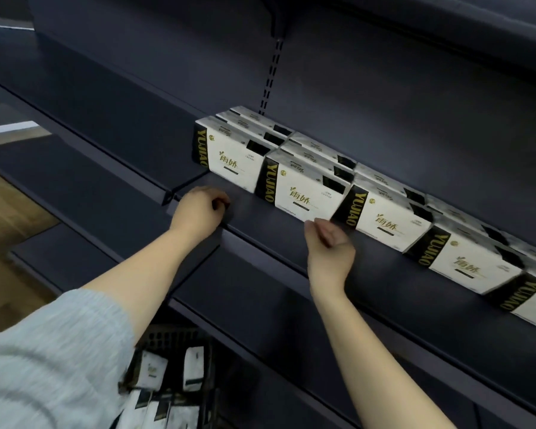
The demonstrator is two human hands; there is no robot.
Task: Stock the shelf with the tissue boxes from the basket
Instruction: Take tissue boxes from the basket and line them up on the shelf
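Note:
Several white tissue boxes (310,193) with black-and-gold ends stand in rows on the dark blue shelf (260,218), running from the middle toward the right edge. My left hand (198,209) rests on the shelf's front lip with curled fingers, holding nothing, left of the boxes. My right hand (330,243) hovers just in front of the second front box, fingers loosely bent and empty, fingertips close to the box's lower corner. Below, a dark basket (174,339) holds more tissue boxes (194,370).
An upper shelf overhangs at the top. The slotted upright (271,75) runs down the back panel behind the boxes. Another dark shelf (75,193) stretches left at the same level. Lower shelves jut out beneath my arms. Wooden floor (10,209) shows at the left.

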